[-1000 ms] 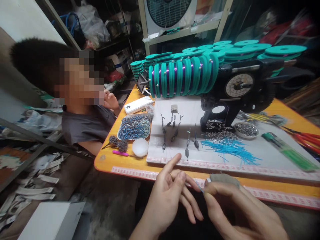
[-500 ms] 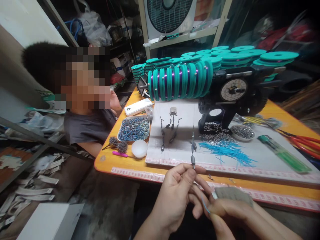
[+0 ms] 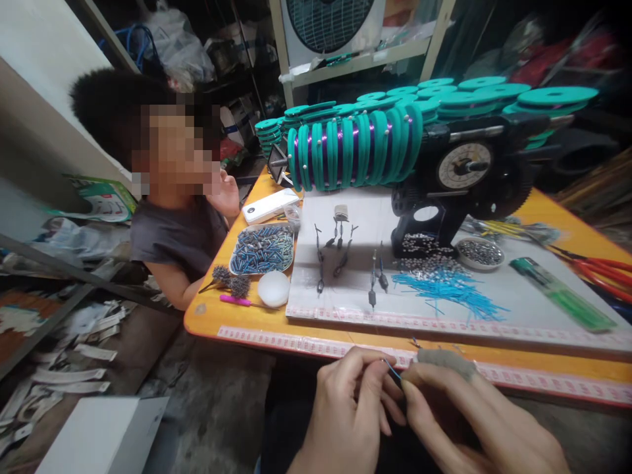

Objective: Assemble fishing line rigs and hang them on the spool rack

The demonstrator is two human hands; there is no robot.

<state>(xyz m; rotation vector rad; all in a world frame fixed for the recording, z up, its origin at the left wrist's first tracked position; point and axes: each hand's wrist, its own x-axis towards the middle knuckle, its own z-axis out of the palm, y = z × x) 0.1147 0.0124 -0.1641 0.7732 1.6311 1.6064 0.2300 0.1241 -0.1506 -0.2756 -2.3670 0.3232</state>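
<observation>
1. Blue tube (image 3: pixel 392 368) pinched between both hands, left hand (image 3: pixel 353 408) and right hand (image 3: pixel 474 421), below the desk (image 3: pixel 212 316) edge
2. Threading step, seemingly; next needs steady fingertips

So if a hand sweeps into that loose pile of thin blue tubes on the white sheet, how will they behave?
The blue tubes look hair-thin and short, so probably very light and apt to scatter at a touch. They lie criss-crossed on the smooth white sheet, so likely slide or roll rather than stay put. Pinching just one may be fiddly.
</observation>
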